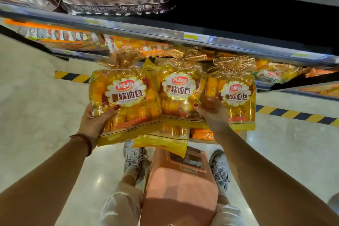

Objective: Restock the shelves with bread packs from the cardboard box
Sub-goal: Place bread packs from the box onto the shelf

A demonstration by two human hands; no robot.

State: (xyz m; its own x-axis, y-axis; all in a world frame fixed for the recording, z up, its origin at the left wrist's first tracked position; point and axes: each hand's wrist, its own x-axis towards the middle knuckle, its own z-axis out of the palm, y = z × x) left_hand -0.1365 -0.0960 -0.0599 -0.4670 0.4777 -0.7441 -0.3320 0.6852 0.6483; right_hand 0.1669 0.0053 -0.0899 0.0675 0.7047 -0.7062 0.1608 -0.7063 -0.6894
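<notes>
From the head view, my left hand [97, 119] grasps the left pack [124, 97] at its lower corner, thumb across the front and fingers behind. My right hand [211, 113] pinches the middle pack [180, 90] near its lower right edge, thumb on the front. The right pack [234, 95] overlaps the back of that hand. All three are held up in front of the shelf [183, 35], not yet on it.

The risk I see is the load. I am carrying several slippery wrappers by their edges, and another pack [165, 141] hangs loose underneath, held by nothing I can see. If I tilt or reach forward, that one could slide out and drop onto the stool [179, 189] between my feet. The right pack could also slip off, as I judge my grip on it to be weak. Squeezing harder would crush soft bread.

My fingers behind the packs are hidden, so I cannot tell whether my right hand truly holds the right pack or only props it. The spot on the shelf where these should go is covered by the packs themselves. The cardboard box is not in view. The upper shelf goods are blurred.
</notes>
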